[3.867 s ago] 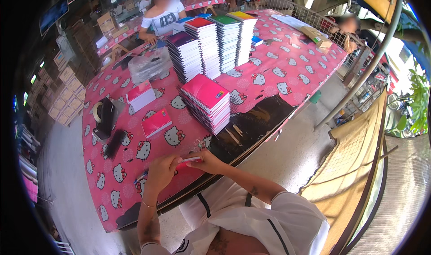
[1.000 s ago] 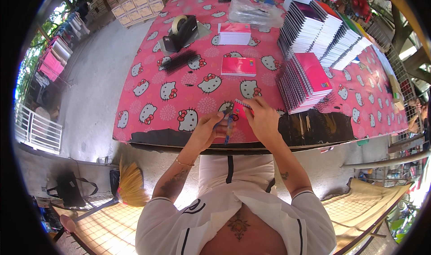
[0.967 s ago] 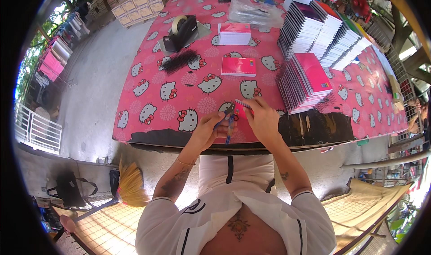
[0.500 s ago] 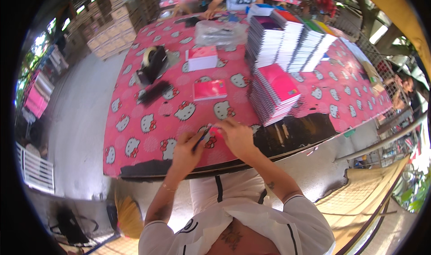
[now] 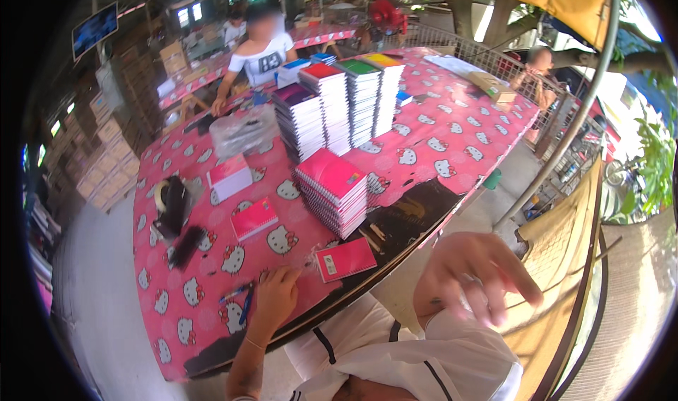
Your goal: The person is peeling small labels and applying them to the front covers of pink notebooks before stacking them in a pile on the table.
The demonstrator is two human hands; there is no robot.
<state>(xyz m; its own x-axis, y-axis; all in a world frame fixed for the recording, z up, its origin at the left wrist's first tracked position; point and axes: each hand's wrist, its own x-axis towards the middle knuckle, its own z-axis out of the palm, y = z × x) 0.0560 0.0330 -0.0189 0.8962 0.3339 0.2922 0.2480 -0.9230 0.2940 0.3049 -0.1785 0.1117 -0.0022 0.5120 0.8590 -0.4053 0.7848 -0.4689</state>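
Left hand (image 5: 277, 294) palm down on the pink patterned bench (image 5: 311, 303), fingers loosely extended, no grip visible; underside hidden. Clock faces read with 12 at the top of the view.

Key relation: loose pink notebook (image 5: 346, 260), flat on the bench near its close edge, at 2 o'clock from the left hand. Close by, but apart from the fingers. Long axis aslant, roughly from between 8 and 9 to between 2 and 3, so about in line with the bearing from the left hand. Pale label toward the 9 o'clock end.

Right hand (image 5: 482, 274) in the air, clear of the bench edge, blurred; fingers part-bent and spread, nothing seen in the grasp. Notebook at about 9 o'clock from there, with a wide gap across. Left hand plainly the nearer of the two.

At 12 from the loose notebook, just beyond: stack of pink spiral notebooks (image 5: 332, 189). At 10 from it, farther off: small pink notebook (image 5: 254, 219), flat. Between 8 and 9 from the left hand, just beside: slim blue tools (image 5: 246, 308), too blurred to name. At 10 from the left hand, well apart: dark tape dispenser (image 5: 174, 207).
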